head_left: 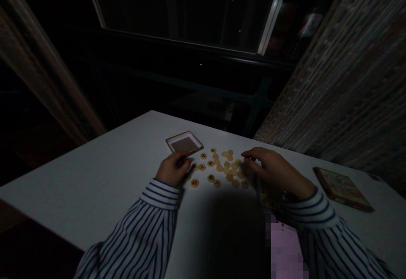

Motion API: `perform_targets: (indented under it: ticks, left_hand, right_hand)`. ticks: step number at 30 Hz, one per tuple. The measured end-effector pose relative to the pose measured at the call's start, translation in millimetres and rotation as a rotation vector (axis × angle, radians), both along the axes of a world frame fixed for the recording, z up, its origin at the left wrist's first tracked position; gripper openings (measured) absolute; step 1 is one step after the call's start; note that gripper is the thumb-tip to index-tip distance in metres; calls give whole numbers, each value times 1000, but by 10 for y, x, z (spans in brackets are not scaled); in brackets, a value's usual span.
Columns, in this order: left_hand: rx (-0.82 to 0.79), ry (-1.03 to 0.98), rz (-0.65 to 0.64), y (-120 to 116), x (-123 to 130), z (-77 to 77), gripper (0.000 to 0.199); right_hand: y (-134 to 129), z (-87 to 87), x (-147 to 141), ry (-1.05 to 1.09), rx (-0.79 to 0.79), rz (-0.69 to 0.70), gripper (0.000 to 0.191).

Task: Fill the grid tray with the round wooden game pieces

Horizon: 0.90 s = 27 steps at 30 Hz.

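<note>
- Cream xiangqi pieces [226,171]: a low sweep could scatter them.
- Left hand [171,169], right hand [275,171]: fingers narrowly parted; whether holding anything, I cannot tell.

Dim — white table [104,177] partly shadowed

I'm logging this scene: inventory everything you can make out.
Table: one, white, centre
Round pieces: over twenty, tan, some marked, on table
Tray: one, brown rim, table's far side
Box or lid: one, brown edges, table's right
Pixelated item: one, pale purple, bottom right
Curtains: two, brownish, left and right
Window: one, dark, back
Bottle: one, dark, upper right
Left hand: one, bare, pieces' left
Right hand: one, bare, pieces' right
Sleeves: two, striped blue and white, arms
</note>
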<state>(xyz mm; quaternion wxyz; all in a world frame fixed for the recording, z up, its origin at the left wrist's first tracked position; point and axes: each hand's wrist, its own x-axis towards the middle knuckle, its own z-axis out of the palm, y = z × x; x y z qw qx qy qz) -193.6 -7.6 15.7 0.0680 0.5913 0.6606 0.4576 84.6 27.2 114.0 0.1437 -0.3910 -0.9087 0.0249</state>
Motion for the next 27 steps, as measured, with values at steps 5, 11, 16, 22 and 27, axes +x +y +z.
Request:
perform_targets:
  ticks: [5,11,16,22,27]
  left_hand:
    - [-30,135,-101,38,-78,-71,36]
    - [-141,230,-125,1,-21,-33,41]
    - [-197,236,-118,1,24,-42,40]
    - [-250,238,-126,73,32,-100,38]
    - [-254,250,-134,103,42,-124,35]
  right_hand:
    - [100,14,-191,-38,-35,21,31]
    - [158,-59,-493,-136,-61,76,30]
    - [171,-150,-753,-221,-83,109,31]
    - [178,-272,-980,-259,-74,158,30]
    - [158,-323,-1081,-323,-55,155,31]
